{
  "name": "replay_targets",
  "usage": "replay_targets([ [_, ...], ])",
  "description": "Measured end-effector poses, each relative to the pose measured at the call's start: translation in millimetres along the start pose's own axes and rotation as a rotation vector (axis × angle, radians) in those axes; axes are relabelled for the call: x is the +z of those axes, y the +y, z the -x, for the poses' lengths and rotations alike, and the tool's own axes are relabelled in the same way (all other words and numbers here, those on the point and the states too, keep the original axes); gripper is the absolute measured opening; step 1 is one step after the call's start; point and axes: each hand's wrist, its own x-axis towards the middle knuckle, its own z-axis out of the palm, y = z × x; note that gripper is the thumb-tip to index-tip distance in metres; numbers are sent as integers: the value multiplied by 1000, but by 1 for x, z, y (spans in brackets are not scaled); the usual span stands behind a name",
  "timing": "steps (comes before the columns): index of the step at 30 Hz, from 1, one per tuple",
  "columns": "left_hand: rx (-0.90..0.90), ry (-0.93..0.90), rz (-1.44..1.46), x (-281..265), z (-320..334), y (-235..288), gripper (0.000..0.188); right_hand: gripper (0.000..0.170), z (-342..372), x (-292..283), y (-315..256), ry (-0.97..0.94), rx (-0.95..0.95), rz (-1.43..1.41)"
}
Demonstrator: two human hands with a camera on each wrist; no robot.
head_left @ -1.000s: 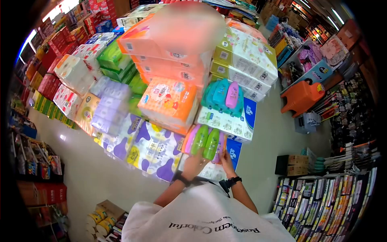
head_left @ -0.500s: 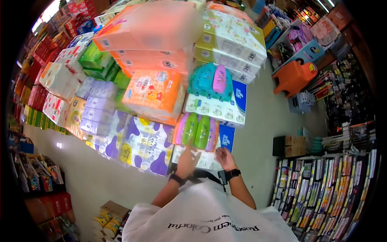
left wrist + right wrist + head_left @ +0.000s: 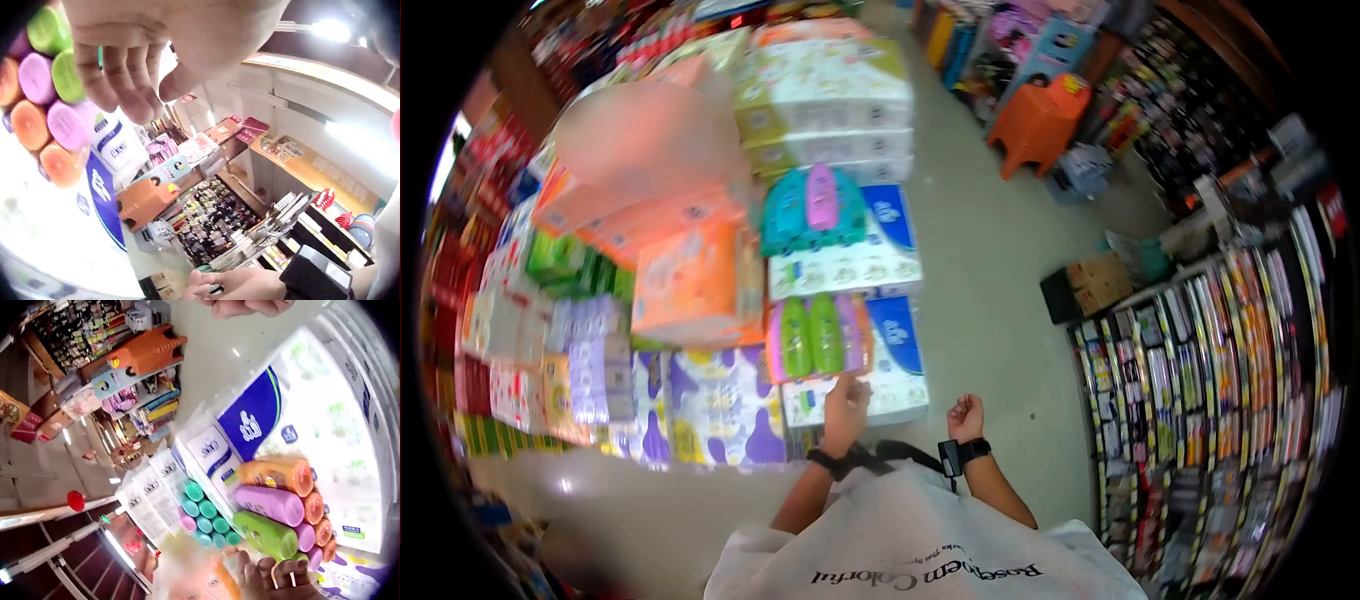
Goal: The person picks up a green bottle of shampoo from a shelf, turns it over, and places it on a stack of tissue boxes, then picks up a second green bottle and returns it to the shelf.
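Right hand [image 3: 965, 418]: nearest the torso side, beyond the pack edge, over floor. Fingers loosely bent, nothing held.

Left hand [image 3: 845, 412]: just at the near ends of the bottles. Grip empty, fingers relaxed with slack curl and a gap to the thumb. Contact with the stack: cannot tell.

Bottle stack [image 3: 269, 506]: lies on its side on the white tissue pack [image 3: 905, 395], near ends toward the person. Two green bottles on top; lilac and orange show lower down. The stack sits toward the pack's left side, with bare wrap to its right.

Technique (judgement): straighten near ends with flat fingertips, low and level; avoid pressing on the green bottles, since rounded bodies on slick wrap would likely roll. Bracing the right flank with the right hand should limit sideways spread. Small nudges seem safer than one push.

Beyond: teal bottles [image 3: 785, 220] with a pink bottle [image 3: 822, 198] on top, on the next white pack, a possible alignment reference. Farther off, orange stool [image 3: 1040, 115] on the floor.
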Motion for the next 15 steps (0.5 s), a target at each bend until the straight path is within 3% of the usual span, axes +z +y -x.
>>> replay_targets([
  [6,-38,-272,233,55,12,2,16,17,54,-80,-26,368,-218,-268],
  [15,-198,-620,287,171,89,27,16,17,132,-262,-59,570,-446,-734],
])
